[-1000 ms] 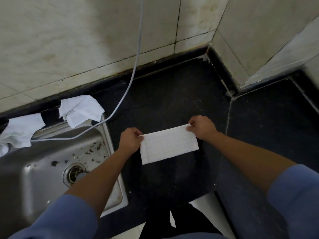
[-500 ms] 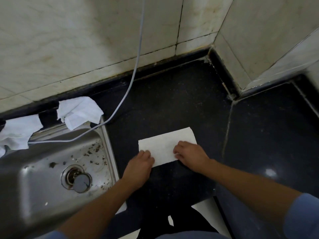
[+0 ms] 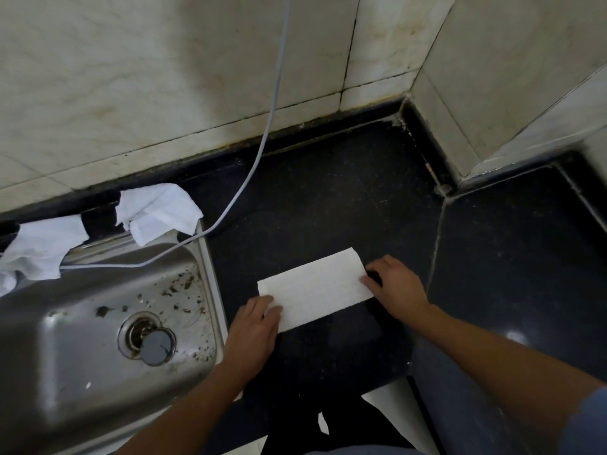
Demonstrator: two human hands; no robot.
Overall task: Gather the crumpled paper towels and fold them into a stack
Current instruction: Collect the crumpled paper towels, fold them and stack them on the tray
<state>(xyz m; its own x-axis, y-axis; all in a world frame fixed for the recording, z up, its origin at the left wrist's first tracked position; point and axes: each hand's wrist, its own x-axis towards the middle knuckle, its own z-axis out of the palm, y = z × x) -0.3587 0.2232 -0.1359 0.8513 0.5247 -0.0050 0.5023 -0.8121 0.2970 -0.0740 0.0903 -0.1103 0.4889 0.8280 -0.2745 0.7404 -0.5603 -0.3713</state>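
A folded white paper towel (image 3: pixel 315 285) lies flat on the black counter (image 3: pixel 322 205). My left hand (image 3: pixel 254 330) presses its near left corner with straight fingers. My right hand (image 3: pixel 395 284) touches its right edge with the fingertips. Two crumpled white paper towels lie at the back of the sink: one (image 3: pixel 159 213) on the sink's back right rim, the other (image 3: pixel 42 246) further left at the frame's edge.
A steel sink (image 3: pixel 98 323) with dirt specks and a drain plug (image 3: pixel 156 348) fills the left. A grey cable (image 3: pixel 269 126) hangs down the tiled wall and runs over the sink's rim. The counter turns a corner on the right.
The towel was held up by its top corners, then laid on the counter. My hands have since slid apart along it, the left to its left corner, the right to its right edge.
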